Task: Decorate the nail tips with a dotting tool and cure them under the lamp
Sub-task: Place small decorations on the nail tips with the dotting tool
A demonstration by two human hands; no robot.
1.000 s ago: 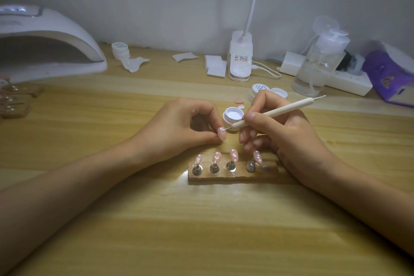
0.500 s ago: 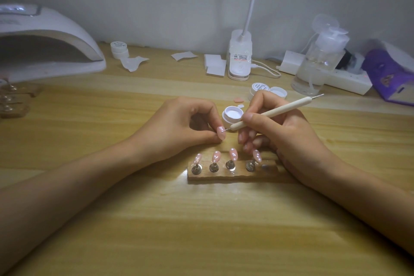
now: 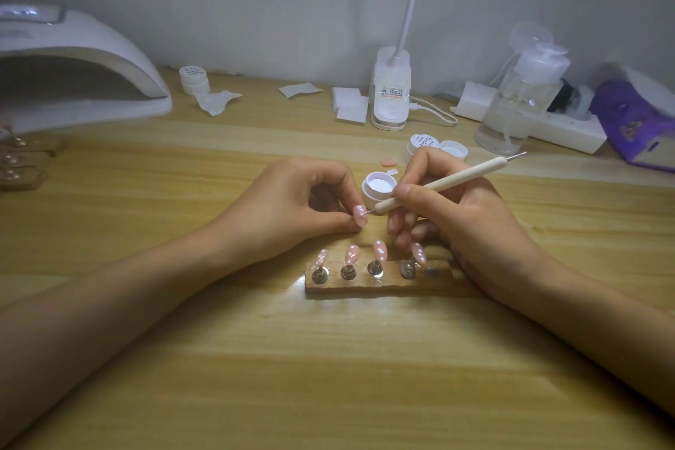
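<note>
Dotting tool [image 3: 449, 182] barely shifted, perhaps touching glossy almond nail tip [image 3: 359, 214]

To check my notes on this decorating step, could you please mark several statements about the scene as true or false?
1. The right hand holds the dotting tool. True.
2. The left hand pinches a pink nail tip. True.
3. Five nail tips stand on the wooden holder. False: four do; its right-end spot is empty.
4. The curing lamp stands at the far right of the view. False: it stands at the far left.
5. The white jar behind the hands is open. True.
</note>
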